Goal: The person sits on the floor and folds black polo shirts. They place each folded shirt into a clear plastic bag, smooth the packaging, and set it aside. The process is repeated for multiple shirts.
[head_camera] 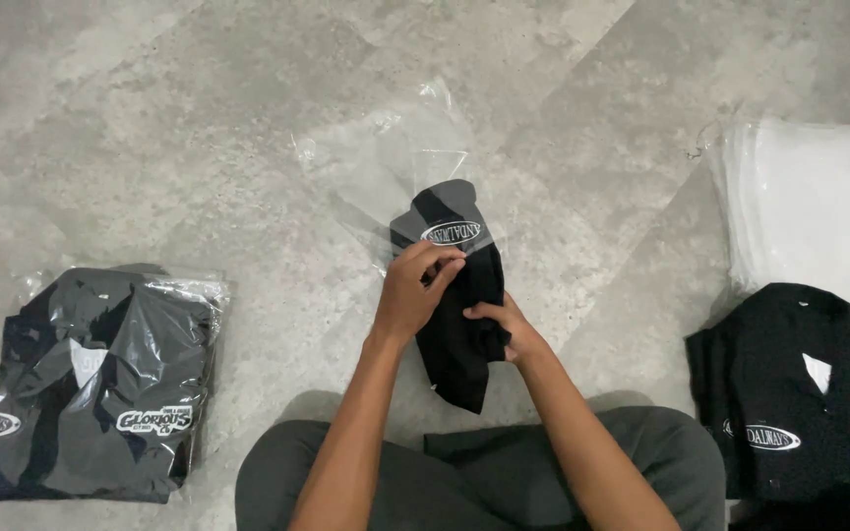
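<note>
Grey floor; L hand (413,293) & R hand (500,326) both clamp shirt (459,324), long axis pointing up into bag (395,167).

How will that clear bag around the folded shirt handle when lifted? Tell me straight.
Probably floppy: the clear bag lies crumpled and creased on the floor, holding no shape. Likely very light, being thin film you can see through. Possibly slippery: its surface shines, so it may slide off the black shirt, which the left hand and right hand grip.
</note>
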